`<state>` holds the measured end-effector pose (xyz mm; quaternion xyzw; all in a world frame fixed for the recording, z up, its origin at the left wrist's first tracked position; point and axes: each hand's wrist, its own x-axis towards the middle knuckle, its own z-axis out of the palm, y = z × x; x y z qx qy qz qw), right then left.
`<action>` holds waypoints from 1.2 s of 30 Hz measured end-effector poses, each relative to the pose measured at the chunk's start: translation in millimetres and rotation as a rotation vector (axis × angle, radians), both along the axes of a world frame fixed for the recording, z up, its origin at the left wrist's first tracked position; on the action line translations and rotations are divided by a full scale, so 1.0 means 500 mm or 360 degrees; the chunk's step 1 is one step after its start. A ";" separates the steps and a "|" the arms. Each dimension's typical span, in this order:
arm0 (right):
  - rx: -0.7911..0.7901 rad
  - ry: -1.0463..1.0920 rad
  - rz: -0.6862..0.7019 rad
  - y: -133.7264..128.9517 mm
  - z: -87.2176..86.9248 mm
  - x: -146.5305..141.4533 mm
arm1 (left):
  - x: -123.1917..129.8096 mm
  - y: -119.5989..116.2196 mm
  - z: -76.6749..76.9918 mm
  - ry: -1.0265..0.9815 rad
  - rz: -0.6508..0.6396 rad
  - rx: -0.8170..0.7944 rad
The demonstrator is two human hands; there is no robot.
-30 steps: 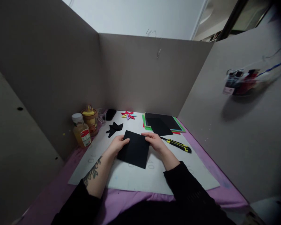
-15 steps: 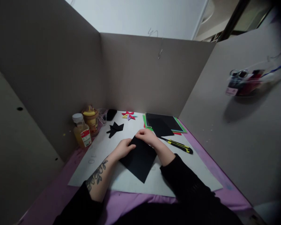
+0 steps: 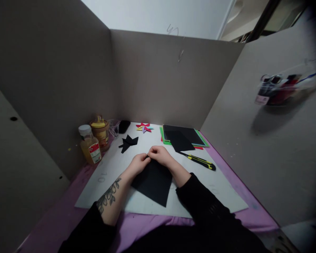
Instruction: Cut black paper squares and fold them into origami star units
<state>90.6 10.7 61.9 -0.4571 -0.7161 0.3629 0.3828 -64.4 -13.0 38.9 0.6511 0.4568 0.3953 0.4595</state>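
While in two-handed grip, black paper.

Both arms slant forward and inward from where I stand watching, coming together in front of the body. The left grip is pinched tight, its thumb laid on top and pointing across to the other side. The right grip sits just beyond it, knuckles up, fingers curled in, so close that the fingertips all but meet. The left forearm is bare, with a leafy tattoo; the right sleeve, black, reaches nearly to the wrist.
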 end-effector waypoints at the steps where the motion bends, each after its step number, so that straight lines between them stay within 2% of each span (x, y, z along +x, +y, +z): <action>1: -0.0022 -0.0002 -0.0010 0.001 -0.003 -0.002 | -0.003 0.001 0.002 -0.0019 0.0041 0.0011; 4: -0.0112 -0.0022 -0.0052 -0.002 -0.007 0.004 | -0.017 0.005 0.009 -0.0113 0.0169 -0.0007; 7: -0.0187 -0.0045 -0.0074 -0.015 -0.007 0.035 | -0.029 0.009 0.016 -0.0210 0.0155 -0.0092; 12: -0.0352 -0.0009 -0.0090 -0.062 -0.014 0.143 | -0.050 0.019 0.022 -0.0273 0.0180 -0.0067; 14: -0.0424 -0.0084 -0.0197 -0.081 -0.011 0.187 | -0.062 0.026 0.025 -0.0287 0.0295 0.0000; 16: -0.0335 -0.0138 -0.0359 -0.094 0.005 0.209 | -0.067 0.030 0.031 -0.0208 0.0432 0.0140; 17: -0.0215 -0.0160 -0.0439 -0.098 0.018 0.209 | -0.064 0.029 0.036 -0.0125 0.0457 0.0218; 19: 0.0106 -0.0231 -0.0517 -0.101 0.049 0.182 | -0.050 0.019 0.047 0.0073 0.0371 0.0351; 21: 0.0330 -0.0353 -0.0371 -0.094 0.078 0.131 | -0.029 0.002 0.056 0.0221 0.0246 0.0442; 23: 0.0277 -0.0449 -0.0130 -0.079 0.097 0.077 | -0.015 -0.012 0.060 0.0250 0.0161 0.0510; 26: 0.0071 -0.0521 -0.0030 -0.043 0.101 0.033 | -0.029 -0.008 0.054 0.0127 0.0170 0.0515; 27: 0.0014 -0.0454 -0.0065 -0.030 0.097 0.032 | -0.040 0.001 0.051 0.0037 0.0259 0.0492; 29: -0.0038 -0.0080 -0.0233 -0.007 0.085 0.040 | -0.063 0.023 0.042 -0.0235 0.0593 0.0414; 31: -0.0056 0.0560 -0.0444 0.007 0.068 0.048 | -0.073 0.040 0.033 -0.0562 0.0960 0.0301; 32: -0.0077 0.0897 -0.0500 0.010 0.058 0.048 | -0.071 0.043 0.028 -0.0679 0.1003 0.0168; 33: -0.0117 0.1196 -0.0510 0.011 0.046 0.043 | -0.063 0.042 0.022 -0.0765 0.0926 0.0013; 35: -0.0252 0.1619 -0.0440 0.008 0.018 0.026 | -0.038 0.034 0.008 -0.0844 0.0483 -0.0241; 36: -0.0324 0.1742 -0.0400 0.005 0.003 0.016 | -0.025 0.029 0.001 -0.0835 0.0256 -0.0283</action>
